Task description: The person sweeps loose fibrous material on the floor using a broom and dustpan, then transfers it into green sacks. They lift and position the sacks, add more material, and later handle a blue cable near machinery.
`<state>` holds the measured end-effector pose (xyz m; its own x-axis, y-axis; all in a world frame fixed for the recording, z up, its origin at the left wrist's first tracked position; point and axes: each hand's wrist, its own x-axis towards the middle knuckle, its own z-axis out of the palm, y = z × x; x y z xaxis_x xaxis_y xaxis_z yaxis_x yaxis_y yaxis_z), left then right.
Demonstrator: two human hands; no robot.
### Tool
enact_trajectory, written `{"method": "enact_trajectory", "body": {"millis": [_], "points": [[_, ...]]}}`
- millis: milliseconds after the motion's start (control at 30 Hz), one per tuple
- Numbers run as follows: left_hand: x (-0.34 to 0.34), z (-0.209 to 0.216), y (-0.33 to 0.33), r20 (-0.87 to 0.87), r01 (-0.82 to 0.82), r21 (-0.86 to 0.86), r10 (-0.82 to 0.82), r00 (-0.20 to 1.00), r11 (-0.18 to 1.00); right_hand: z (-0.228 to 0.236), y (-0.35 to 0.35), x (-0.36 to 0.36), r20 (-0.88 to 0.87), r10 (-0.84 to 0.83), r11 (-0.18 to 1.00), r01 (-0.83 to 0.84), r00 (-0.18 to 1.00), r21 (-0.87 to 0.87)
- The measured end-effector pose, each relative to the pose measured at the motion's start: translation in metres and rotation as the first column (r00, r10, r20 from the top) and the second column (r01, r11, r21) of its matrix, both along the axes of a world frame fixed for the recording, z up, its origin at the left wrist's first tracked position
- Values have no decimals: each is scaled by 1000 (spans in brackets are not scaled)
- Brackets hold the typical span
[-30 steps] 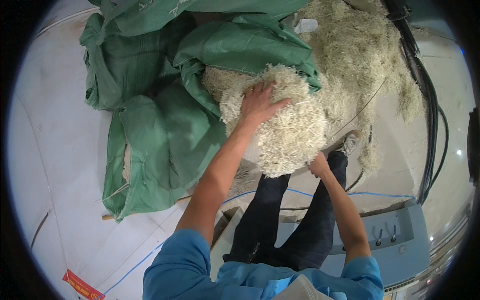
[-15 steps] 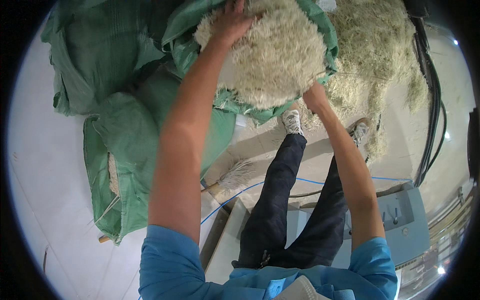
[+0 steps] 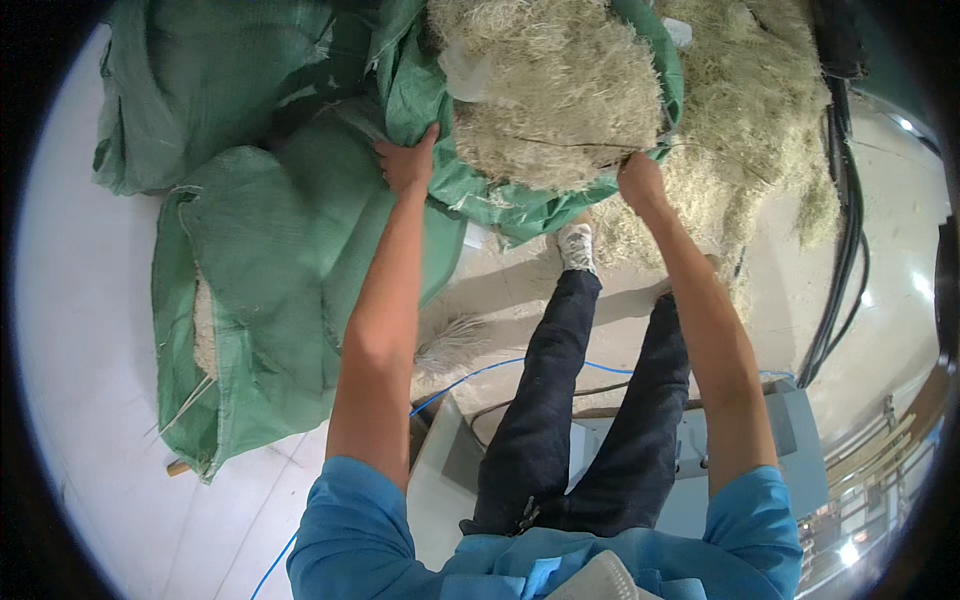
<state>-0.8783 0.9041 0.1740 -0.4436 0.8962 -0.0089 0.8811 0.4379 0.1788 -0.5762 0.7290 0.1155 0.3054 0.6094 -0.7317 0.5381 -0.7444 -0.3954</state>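
Observation:
A green woven sack (image 3: 415, 100), its mouth wide, is packed with pale, shredded, straw-like fibre (image 3: 550, 90). At its near left side, my left hand (image 3: 408, 165) grips the sack cloth, with the thumb pointing up along it. My right hand (image 3: 641, 183) is closed at the near right rim; the cloth between its fingers is mostly hidden. A thin dark strand (image 3: 575, 142) crosses the fibre toward that hand. Near the left rim, a smooth whitish patch (image 3: 467, 75) shows among the fibre.
More green sacks (image 3: 260, 250) lie to the left, one partly open. Loose fibre (image 3: 740, 110) is heaped on the floor at right, beside black cables (image 3: 848, 240). A blue cable (image 3: 500, 367) runs behind my legs, near a frayed broom head (image 3: 450, 340) and a grey metal cabinet (image 3: 795, 430).
My left hand has moved from the top of the fibre down to the sack's left side and taken hold there. My right hand stays at the near right rim.

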Motion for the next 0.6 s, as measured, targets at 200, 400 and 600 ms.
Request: {"method": "enact_trajectory", "body": {"millis": [200, 400, 600], "points": [[-43, 43, -39, 386, 182, 107, -210, 898, 977, 72, 13, -37, -5, 211, 978, -210, 978, 6], [-59, 127, -69, 904, -373, 162, 14, 428, 913, 98, 54, -21, 3, 538, 842, -537, 843, 58], [-59, 146, -66, 898, -443, 114, 98, 428, 889, 70, 17, 76, 61, 362, 932, -361, 930, -23]]}}
